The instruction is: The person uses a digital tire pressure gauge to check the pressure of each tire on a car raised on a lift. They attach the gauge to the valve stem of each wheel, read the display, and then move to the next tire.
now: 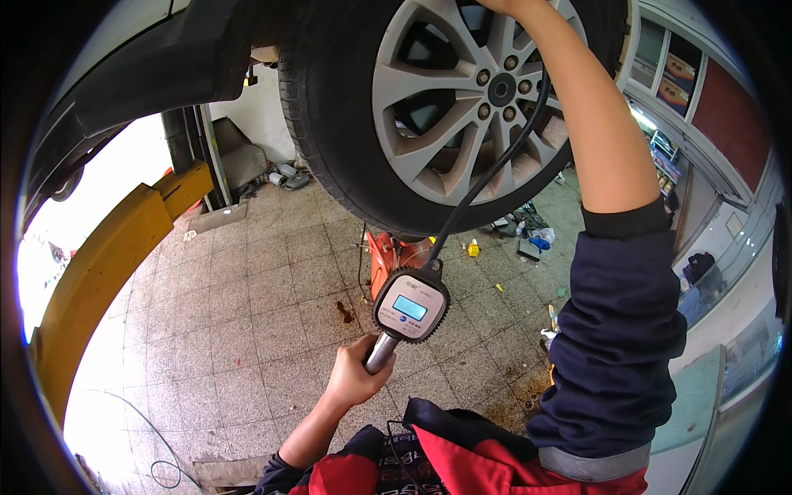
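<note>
My left hand (359, 374) grips the metal handle of a digital tyre inflator gauge (411, 306), its small screen lit pale blue and facing up. From the head of the gauge a black rubber hose (479, 185) curves up across the wheel and passes behind my right forearm. The raised car's wheel fills the top middle, with a black tyre (334, 124) around a grey alloy rim (408, 93). My right hand (502, 5) reaches to the upper part of the rim and is mostly cut off by the picture's top edge, so its fingers are hidden.
A yellow lift arm (102, 272) curves along the left, below the car's dark sill (154, 62). Under the wheel stands an orange-red piece of equipment (380, 266). Bottles and scraps lie on the tiled floor (247, 303). A thin cable (139, 414) loops at lower left.
</note>
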{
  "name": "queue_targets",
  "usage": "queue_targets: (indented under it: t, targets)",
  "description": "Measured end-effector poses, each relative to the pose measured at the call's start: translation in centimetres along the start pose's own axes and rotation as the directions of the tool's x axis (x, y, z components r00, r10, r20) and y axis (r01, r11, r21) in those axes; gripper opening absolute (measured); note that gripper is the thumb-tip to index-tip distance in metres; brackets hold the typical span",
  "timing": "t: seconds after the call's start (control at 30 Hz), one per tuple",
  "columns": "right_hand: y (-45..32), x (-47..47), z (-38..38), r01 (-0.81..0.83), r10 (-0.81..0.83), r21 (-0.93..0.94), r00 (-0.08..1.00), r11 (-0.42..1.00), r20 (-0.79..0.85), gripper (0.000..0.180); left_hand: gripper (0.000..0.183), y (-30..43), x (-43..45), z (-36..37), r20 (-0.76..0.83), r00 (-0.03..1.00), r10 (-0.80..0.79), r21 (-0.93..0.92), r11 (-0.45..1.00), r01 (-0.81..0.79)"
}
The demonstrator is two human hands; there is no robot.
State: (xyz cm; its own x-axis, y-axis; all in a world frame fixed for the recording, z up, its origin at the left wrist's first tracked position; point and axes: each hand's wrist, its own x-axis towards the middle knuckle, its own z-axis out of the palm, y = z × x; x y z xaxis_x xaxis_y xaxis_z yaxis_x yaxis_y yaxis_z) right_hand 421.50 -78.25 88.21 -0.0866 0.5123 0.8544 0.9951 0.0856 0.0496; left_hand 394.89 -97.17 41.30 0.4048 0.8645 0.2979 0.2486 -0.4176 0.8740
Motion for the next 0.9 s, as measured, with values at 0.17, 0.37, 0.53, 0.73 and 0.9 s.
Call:
queue_targets:
  t: [0.17, 0.37, 0.53, 0.73, 0.9]
  targets:
    - [-0.14, -0.40, -0.13, -0.018, 0.018, -0.005, 1.000, 1.000, -0.016, 0.039, 0.032, 0.03, 0.13, 0.15, 0.008, 1.000, -0.011, 0.009, 1.000, 0.011]
    - [-0.32, -0.47, -0.41, -0.024, 0.024, 0.003, 1.000, 1.000, 0.000, 0.040, 0.032, 0.18, 0.21, 0.03, 0.022, 1.000, -0.019, 0.014, 1.000, 0.018]
    - [-0.58, -0.54, -0.43, -0.047, 0.047, 0.004, 0.999, 0.999, 0.002, 0.039, 0.032, 0.12, 0.21, 0.05, 0.016, 1.000, -0.012, 0.013, 1.000, 0.011]
    - [-0.07, -0.40, -0.26, -0.020, 0.020, 0.002, 1.000, 1.000, -0.009, 0.038, 0.031, 0.01, 0.41, 0.17, 0.032, 0.999, -0.008, 0.036, 0.999, 0.007]
    - [-0.55, -0.56, -0.46, -0.055, 0.055, -0.008, 0.998, 0.998, 0.007, 0.038, 0.030, 0.15, 0.34, 0.10, 0.017, 1.000, 0.001, 0.034, 0.999, -0.001]
